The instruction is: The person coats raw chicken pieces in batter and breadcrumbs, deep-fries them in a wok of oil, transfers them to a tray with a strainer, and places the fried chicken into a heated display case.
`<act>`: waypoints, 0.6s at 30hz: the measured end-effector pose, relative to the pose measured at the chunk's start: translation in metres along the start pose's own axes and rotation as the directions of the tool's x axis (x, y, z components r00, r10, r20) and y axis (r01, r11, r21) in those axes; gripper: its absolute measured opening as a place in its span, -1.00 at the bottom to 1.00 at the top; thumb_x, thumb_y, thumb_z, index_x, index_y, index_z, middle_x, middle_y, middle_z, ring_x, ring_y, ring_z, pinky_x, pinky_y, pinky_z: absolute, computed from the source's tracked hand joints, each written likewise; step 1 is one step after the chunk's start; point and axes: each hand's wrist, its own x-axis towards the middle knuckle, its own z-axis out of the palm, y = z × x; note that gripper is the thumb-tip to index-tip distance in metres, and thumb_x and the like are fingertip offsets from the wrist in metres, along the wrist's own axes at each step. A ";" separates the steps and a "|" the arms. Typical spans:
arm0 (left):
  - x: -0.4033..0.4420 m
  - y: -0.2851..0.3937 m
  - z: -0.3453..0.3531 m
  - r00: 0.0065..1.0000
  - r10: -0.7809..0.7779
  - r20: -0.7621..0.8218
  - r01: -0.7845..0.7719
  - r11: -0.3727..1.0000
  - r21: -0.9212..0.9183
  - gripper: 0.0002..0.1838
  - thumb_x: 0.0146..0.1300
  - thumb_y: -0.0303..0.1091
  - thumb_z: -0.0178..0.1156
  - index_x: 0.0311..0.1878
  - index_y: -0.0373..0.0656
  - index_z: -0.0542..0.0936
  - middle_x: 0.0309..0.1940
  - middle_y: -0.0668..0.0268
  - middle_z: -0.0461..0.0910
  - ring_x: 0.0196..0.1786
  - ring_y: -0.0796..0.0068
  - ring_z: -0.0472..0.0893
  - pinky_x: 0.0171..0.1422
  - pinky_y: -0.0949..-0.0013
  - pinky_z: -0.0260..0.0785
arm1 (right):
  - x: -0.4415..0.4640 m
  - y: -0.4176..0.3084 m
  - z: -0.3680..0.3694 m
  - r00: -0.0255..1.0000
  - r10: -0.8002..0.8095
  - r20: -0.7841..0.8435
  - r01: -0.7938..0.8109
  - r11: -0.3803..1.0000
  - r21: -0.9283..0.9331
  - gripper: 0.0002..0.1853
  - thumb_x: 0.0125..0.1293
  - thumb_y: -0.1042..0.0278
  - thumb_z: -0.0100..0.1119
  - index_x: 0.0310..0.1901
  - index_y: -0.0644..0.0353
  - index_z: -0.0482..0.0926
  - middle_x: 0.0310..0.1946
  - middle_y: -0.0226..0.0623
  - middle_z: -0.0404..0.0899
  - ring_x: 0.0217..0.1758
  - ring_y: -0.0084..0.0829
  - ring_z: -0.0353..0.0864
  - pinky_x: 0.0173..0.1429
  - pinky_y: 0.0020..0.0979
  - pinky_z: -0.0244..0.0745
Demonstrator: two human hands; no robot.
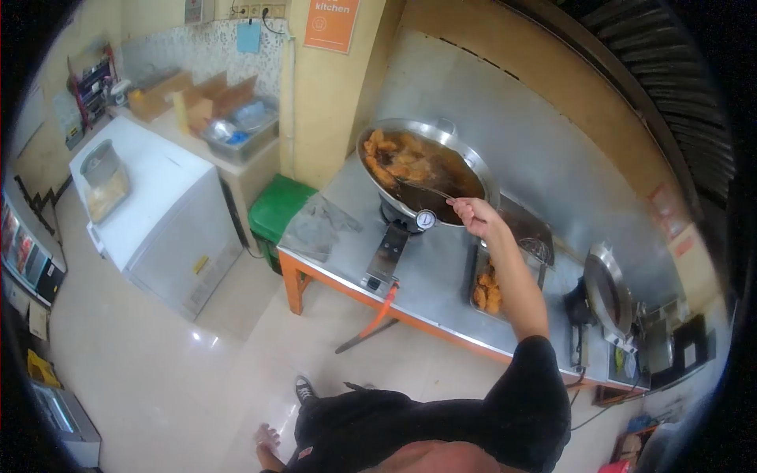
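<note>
My right hand (475, 214) is closed round the handle of a metal ladle (422, 188), whose far end lies in the dark oil of a large wok (482, 175). Golden-brown fried pieces (400, 158) float in the left part of the oil. A round dial thermometer (426, 219) sits at the near rim. Below my right forearm, a metal tray (475, 303) holds more fried pieces (489, 292). My left hand (268, 436) hangs low beside my body with its fingers apart, holding nothing.
The wok stands over a burner (386, 252) on a steel-topped table (426, 276). A grey cloth (315, 229) lies at its left end, by a green bin (276, 206). A white chest freezer (165, 205) stands farther left. A second wok (607, 292) is at the right.
</note>
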 end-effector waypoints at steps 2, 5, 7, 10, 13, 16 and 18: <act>0.058 -0.021 -0.031 0.959 0.068 0.275 -0.042 0.994 -0.099 -0.69 0.19 0.07 -0.02 -0.14 0.11 0.43 -0.33 0.40 0.46 -0.37 0.42 0.42 -0.34 0.20 0.21 | -0.001 0.011 0.024 0.922 -0.287 -0.262 0.268 0.958 -0.105 -0.81 0.33 0.55 -0.07 -0.06 0.32 0.45 -0.51 -0.42 0.40 -0.53 -0.70 0.44 -0.60 -0.75 0.37; 0.039 -0.006 -0.004 0.969 0.056 0.242 -0.074 0.995 0.065 -0.60 0.22 0.12 -0.07 -0.02 0.09 0.39 -0.20 0.35 0.45 -0.23 0.36 0.43 -0.21 0.14 0.23 | 0.072 -0.013 -0.072 0.931 -0.217 0.293 0.208 0.976 0.061 -0.80 0.30 0.58 -0.09 -0.08 0.44 0.42 -0.30 -0.15 0.51 -0.22 -0.42 0.54 -0.19 -0.51 0.55; 0.029 0.013 0.007 0.969 0.047 0.243 -0.092 0.980 0.176 -0.56 0.24 0.13 -0.09 0.04 0.07 0.34 -0.12 0.32 0.41 -0.15 0.33 0.40 -0.14 0.12 0.21 | 0.060 -0.014 -0.051 0.965 -0.260 0.023 0.257 0.961 0.099 -0.95 0.29 0.58 -0.12 -0.30 0.39 0.31 -0.45 -0.26 0.33 -0.44 -0.45 0.37 -0.41 -0.48 0.38; 0.011 0.026 0.016 0.964 0.035 0.263 -0.105 0.961 0.258 -0.50 0.26 0.14 -0.13 0.13 0.04 0.27 -0.02 0.28 0.35 -0.04 0.29 0.37 -0.04 0.07 0.19 | 0.034 -0.013 -0.021 0.968 -0.246 -0.038 0.247 0.969 0.015 -0.88 0.28 0.59 -0.15 -0.44 0.31 0.26 -0.59 -0.40 0.21 -0.66 -0.62 0.21 -0.66 -0.61 0.17; -0.012 0.029 0.013 0.959 0.048 0.279 -0.132 0.947 0.294 -0.44 0.29 0.15 -0.17 0.21 0.00 0.20 0.09 0.25 0.29 0.07 0.25 0.33 0.07 0.03 0.16 | 0.033 -0.007 -0.028 0.963 -0.269 0.026 0.267 0.962 0.052 -0.94 0.30 0.57 -0.12 -0.34 0.30 0.33 -0.56 -0.39 0.27 -0.66 -0.64 0.26 -0.66 -0.67 0.21; -0.052 0.038 0.012 0.958 0.065 0.278 -0.153 0.939 0.307 -0.38 0.31 0.16 -0.21 0.30 -0.03 0.12 0.20 0.21 0.23 0.18 0.21 0.29 0.17 -0.01 0.14 | 0.018 0.003 -0.034 0.923 -0.377 0.080 0.385 0.909 -0.159 -0.86 0.20 0.59 0.04 -0.50 0.21 0.40 -0.64 -0.45 0.27 -0.62 -0.60 0.25 -0.57 -0.56 0.14; -0.077 0.044 0.012 0.959 0.081 0.271 -0.165 0.938 0.304 -0.34 0.33 0.17 -0.24 0.35 -0.05 0.08 0.28 0.19 0.19 0.26 0.18 0.27 0.24 -0.03 0.12 | 0.014 0.009 -0.040 0.915 -0.403 0.030 0.401 0.896 -0.190 -0.85 0.26 0.56 0.03 -0.47 0.21 0.36 -0.66 -0.48 0.27 -0.67 -0.64 0.23 -0.61 -0.59 0.14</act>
